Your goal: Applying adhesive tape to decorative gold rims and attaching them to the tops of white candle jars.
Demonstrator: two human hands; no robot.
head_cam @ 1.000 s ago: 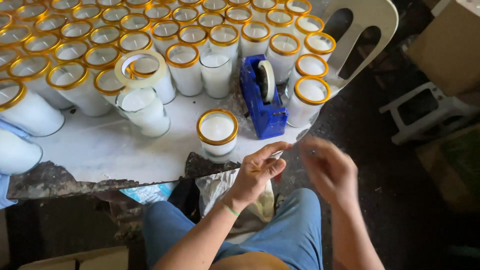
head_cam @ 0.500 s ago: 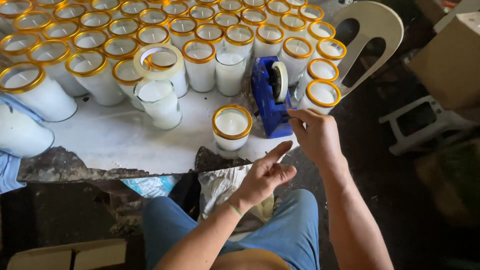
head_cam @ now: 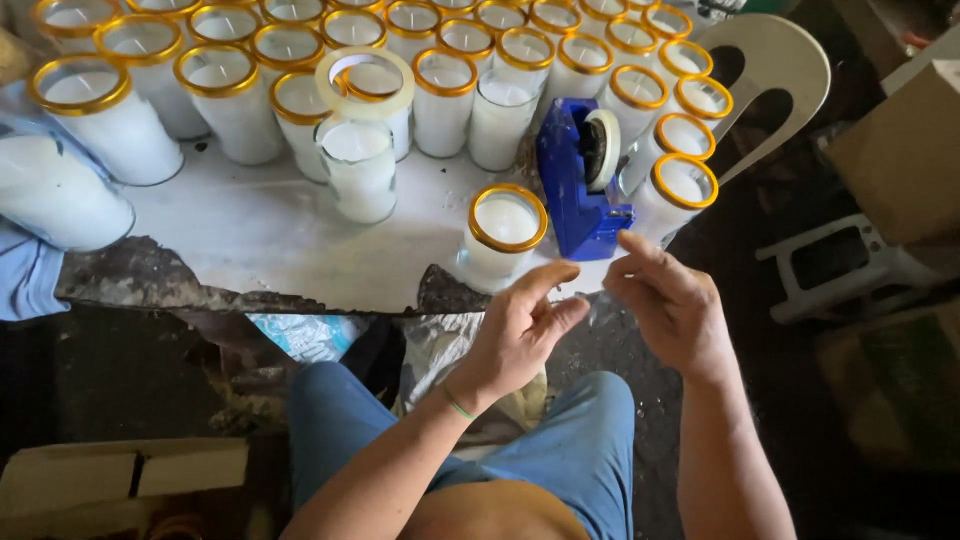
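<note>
Stretching a strip of clear tape (head_cam: 597, 300) between both hands, just below the table (head_cam: 260, 240) edge.

Left hand (head_cam: 520, 335) pinches one end with thumb and forefinger; right hand (head_cam: 672, 305) pinches the other, remaining fingers loose. The nearest candle jar (head_cam: 502, 238), gold-rimmed, stands at 11 o'clock from the hands, touching the blue tape dispenser (head_cam: 580, 180) at 12. Rows of similar jars (head_cam: 440, 80) crowd farther back, one with a tape roll (head_cam: 365, 82) on top. Risk, as I judge it: the thin strip could fold and stick to itself or the fingers, and a careless reach could knock that jar off the chipped edge.
</note>
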